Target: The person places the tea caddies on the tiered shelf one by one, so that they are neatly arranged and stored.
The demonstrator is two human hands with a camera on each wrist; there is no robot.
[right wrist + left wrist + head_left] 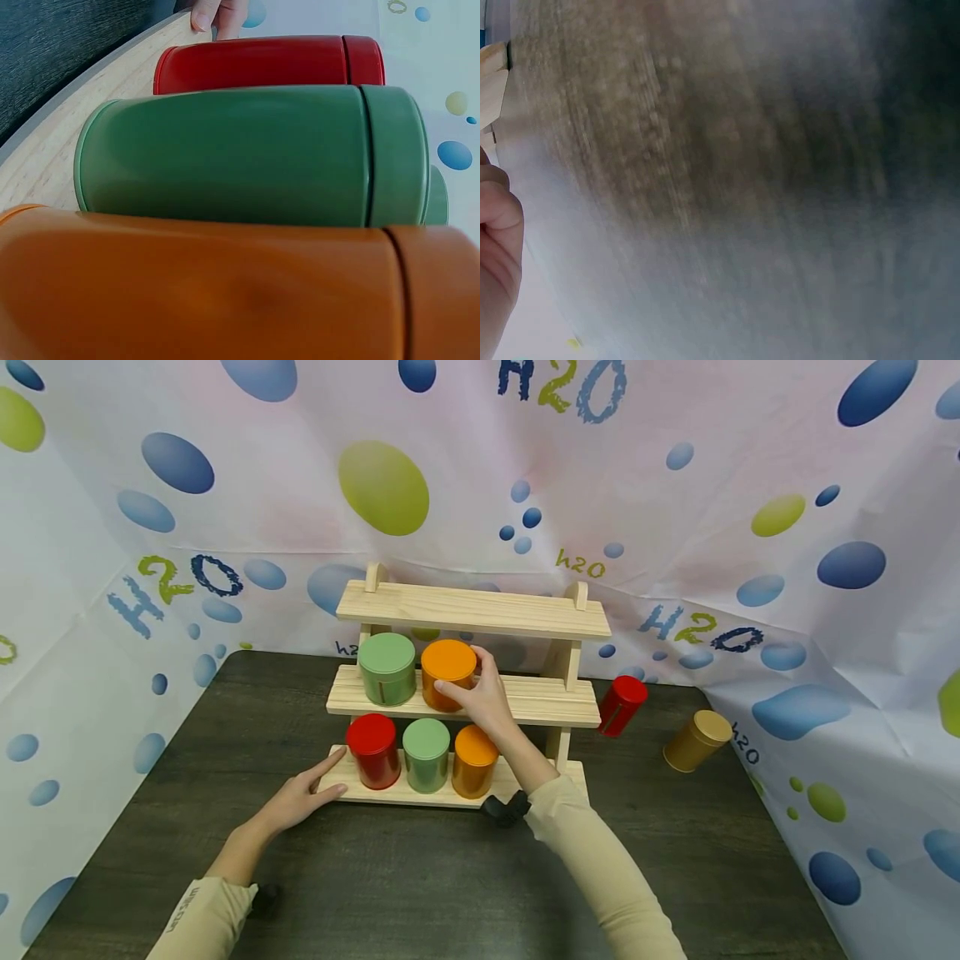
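My right hand (486, 692) grips an orange canister (448, 672) on the middle board of a tiered wooden shelf (525, 697), thumb at its front and fingers at its right side. A larger green canister (387, 668) stands just left of it. On the bottom board are a red canister (374, 752), a smaller green canister (427, 757) and another orange canister (474, 762), also close up in the right wrist view. My left hand (298, 795) holds the bottom board's left end between thumb and fingers; the left wrist view shows only part of that hand (499, 240).
Right of the shelf, a slim red canister (622, 706) and a gold canister (697, 741) stand on the dark table (390, 885). The top board (472, 607) bears no canister. A patterned sheet (465, 460) hangs behind and at both sides.
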